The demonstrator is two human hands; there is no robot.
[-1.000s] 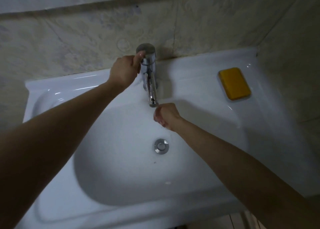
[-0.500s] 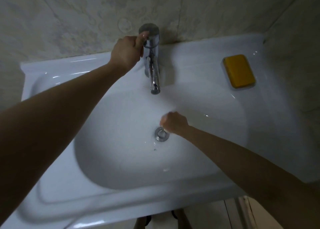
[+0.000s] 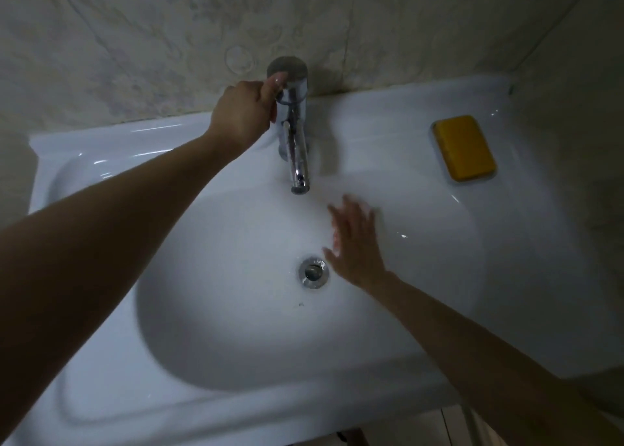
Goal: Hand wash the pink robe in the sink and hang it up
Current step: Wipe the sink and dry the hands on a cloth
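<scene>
A white ceramic sink (image 3: 209,310) fills the view, with a chrome drain (image 3: 313,272) at the middle of its bowl. A chrome tap (image 3: 293,121) stands at the back rim. My left hand (image 3: 244,111) grips the tap's round top, thumb on its cap. My right hand (image 3: 354,243) hovers in the bowl just right of the drain, fingers spread and blurred, holding nothing. No pink robe is in view.
A yellow soap bar (image 3: 464,146) lies on the sink's back right ledge. Beige tiled walls (image 3: 135,50) close in behind and on the right. A strip of floor shows below the sink's front edge.
My right hand went from a fist under the spout down to the drain, then opened with fingers spread beside it. My left hand stayed on the tap.
</scene>
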